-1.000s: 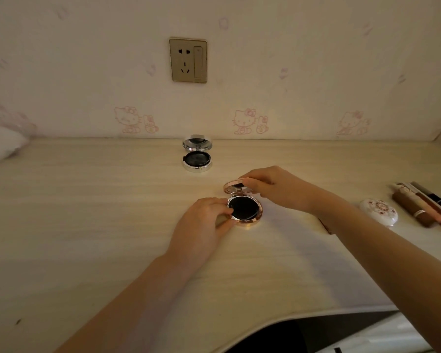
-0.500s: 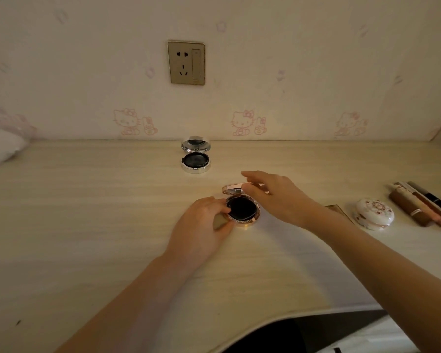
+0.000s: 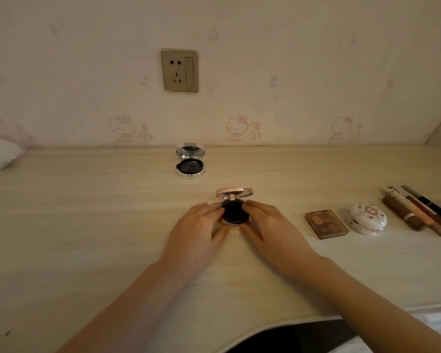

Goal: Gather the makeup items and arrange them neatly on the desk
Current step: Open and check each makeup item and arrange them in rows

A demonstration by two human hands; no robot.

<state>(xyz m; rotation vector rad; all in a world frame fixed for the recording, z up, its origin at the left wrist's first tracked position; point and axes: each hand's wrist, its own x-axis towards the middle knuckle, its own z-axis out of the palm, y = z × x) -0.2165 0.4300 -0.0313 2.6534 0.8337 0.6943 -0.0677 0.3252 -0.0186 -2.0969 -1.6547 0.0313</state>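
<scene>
A rose-gold round compact (image 3: 234,212) lies open at the middle of the desk (image 3: 87,225), its lid standing up behind the black pad. My left hand (image 3: 197,231) grips its left side, thumb at the front rim. My right hand (image 3: 270,231) grips its right side the same way. A silver compact (image 3: 190,161) stands open near the wall. To the right lie a brown eyeshadow palette (image 3: 326,223), a white floral case (image 3: 368,218) and several lipstick tubes (image 3: 415,208).
A wall socket (image 3: 179,70) sits above the silver compact. Something white and soft (image 3: 0,154) lies at the desk's far left. The desk's front edge curves inward at the lower right, with a dark gap (image 3: 290,337) below it.
My right hand left the compact's lid and came down to its right side. The lid now stands more upright. The brown palette, hidden by my right arm before, is in view.
</scene>
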